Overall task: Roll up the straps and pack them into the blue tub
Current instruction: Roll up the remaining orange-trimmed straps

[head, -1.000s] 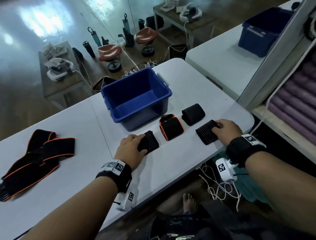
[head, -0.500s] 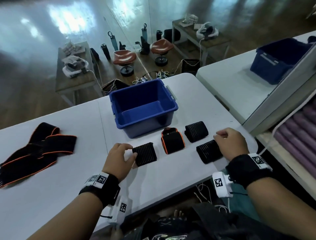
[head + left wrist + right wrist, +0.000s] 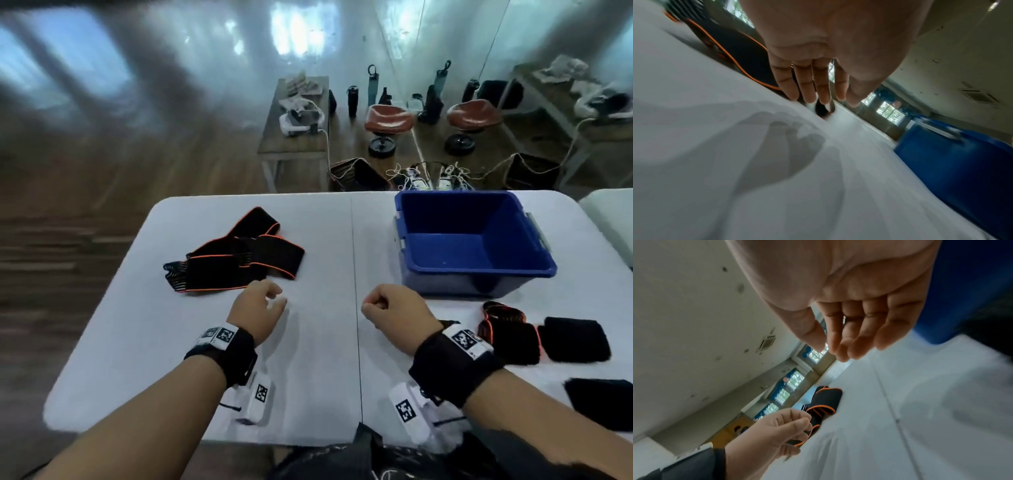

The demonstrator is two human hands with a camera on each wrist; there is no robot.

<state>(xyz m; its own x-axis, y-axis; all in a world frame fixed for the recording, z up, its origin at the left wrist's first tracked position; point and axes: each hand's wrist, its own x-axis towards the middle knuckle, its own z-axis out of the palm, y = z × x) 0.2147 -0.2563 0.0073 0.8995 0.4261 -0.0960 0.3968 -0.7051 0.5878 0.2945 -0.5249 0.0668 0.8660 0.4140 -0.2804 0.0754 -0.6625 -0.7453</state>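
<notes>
both my forearms reach forward side by side, wrists strapped in black bands. my left hand point(image 3: 255, 313) hangs empty, fingers loosely curled; my right hand point(image 3: 394, 313) is loosely curled too, empty.

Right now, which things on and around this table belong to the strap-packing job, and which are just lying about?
Job:
- blue tub, nothing in it
- unrolled orange-edged straps
- orange-edged roll
- black rolls
- left hand and right hand, holding nothing

Lying about:
- stools
- bottles
- side table
- floor cables
</notes>
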